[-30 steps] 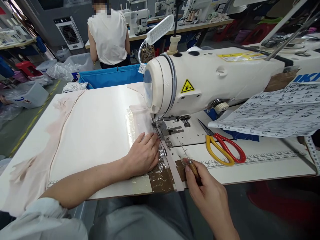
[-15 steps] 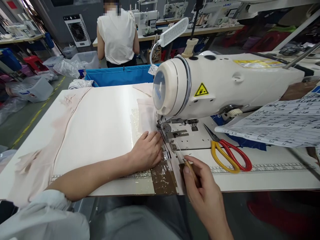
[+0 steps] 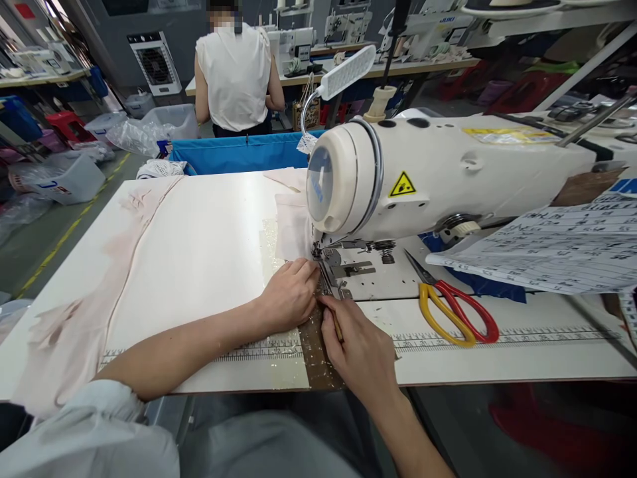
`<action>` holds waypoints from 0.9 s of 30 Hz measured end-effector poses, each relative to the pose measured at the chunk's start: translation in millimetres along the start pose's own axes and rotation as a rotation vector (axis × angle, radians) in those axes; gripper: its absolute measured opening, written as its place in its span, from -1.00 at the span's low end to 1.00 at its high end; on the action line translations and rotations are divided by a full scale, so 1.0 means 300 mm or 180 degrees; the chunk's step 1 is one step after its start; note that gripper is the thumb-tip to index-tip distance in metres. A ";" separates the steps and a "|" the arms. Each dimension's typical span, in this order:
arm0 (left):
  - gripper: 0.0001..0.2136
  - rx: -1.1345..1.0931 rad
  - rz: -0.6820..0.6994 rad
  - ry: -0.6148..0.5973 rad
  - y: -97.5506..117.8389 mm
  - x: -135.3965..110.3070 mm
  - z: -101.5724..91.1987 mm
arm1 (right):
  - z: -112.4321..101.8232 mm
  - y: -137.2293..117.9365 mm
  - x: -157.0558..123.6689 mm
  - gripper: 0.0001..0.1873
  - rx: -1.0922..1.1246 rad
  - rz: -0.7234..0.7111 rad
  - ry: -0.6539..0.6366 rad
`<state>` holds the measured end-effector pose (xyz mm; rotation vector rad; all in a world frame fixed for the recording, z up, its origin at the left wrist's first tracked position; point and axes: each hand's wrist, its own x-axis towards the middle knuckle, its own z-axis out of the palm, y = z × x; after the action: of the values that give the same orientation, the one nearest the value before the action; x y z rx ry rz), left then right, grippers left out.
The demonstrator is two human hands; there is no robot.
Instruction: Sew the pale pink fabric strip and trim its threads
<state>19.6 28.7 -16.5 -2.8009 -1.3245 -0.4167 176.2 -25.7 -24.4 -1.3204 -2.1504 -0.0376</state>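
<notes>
My left hand (image 3: pixel 291 295) is closed at the front of the sewing machine's needle area (image 3: pixel 317 252), its bent fingers on the edge of a pale pink fabric piece (image 3: pixel 292 229); the fingertips are partly hidden. Close beside it, my right hand (image 3: pixel 358 345) grips an awl (image 3: pixel 338 328) by its wooden handle. The awl's thin metal tip points toward the presser foot, next to my left fingers. Under both hands lies a brown taped strip (image 3: pixel 318 358) on the white table.
Scissors (image 3: pixel 452 309) with red and yellow handles lie right of my hands. A handwritten sheet (image 3: pixel 547 249) hangs over the right side. More pink fabric (image 3: pixel 94 318) drapes along the left table edge. Beyond a blue cloth bin (image 3: pixel 239 153) stands a person (image 3: pixel 233 76).
My right hand has moved left and forward with the awl, up against my left hand. The fabric strip that ran toward the table's front edge no longer shows there. My left hand has shifted slightly.
</notes>
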 end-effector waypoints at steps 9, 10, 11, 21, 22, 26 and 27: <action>-0.67 -0.0088 -0.0087 0.0086 -0.009 0.006 0.009 | 0.025 -0.015 -0.001 -0.75 -0.0664 -0.0025 0.0210; -0.67 -0.0099 -0.0110 0.0092 -0.013 0.008 0.010 | 0.029 -0.019 -0.002 -0.75 -0.0776 0.0001 0.0222; -0.66 -0.0109 -0.0131 0.0096 -0.017 0.010 0.012 | 0.032 -0.023 -0.002 -0.75 -0.0884 0.0032 0.0231; -0.68 -0.0236 -0.0189 0.0216 -0.062 0.016 0.012 | 0.036 -0.033 -0.007 -0.77 -0.0742 -0.0047 0.0422; -0.68 -0.0252 -0.0189 0.0236 -0.064 0.018 0.006 | 0.035 -0.030 -0.009 -0.77 -0.0657 -0.0093 0.0469; -0.68 -0.0287 -0.0266 0.0193 -0.081 0.012 -0.066 | 0.028 -0.017 -0.016 -0.77 -0.0345 -0.0392 0.0561; -0.68 -0.0320 -0.0288 0.0097 -0.090 -0.001 -0.098 | 0.027 -0.014 -0.017 -0.77 -0.0289 -0.0487 0.0565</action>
<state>-8.0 42.1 9.2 -2.8089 -1.4683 -0.5413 170.6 -29.4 -32.4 -1.1531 -2.1131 -0.3061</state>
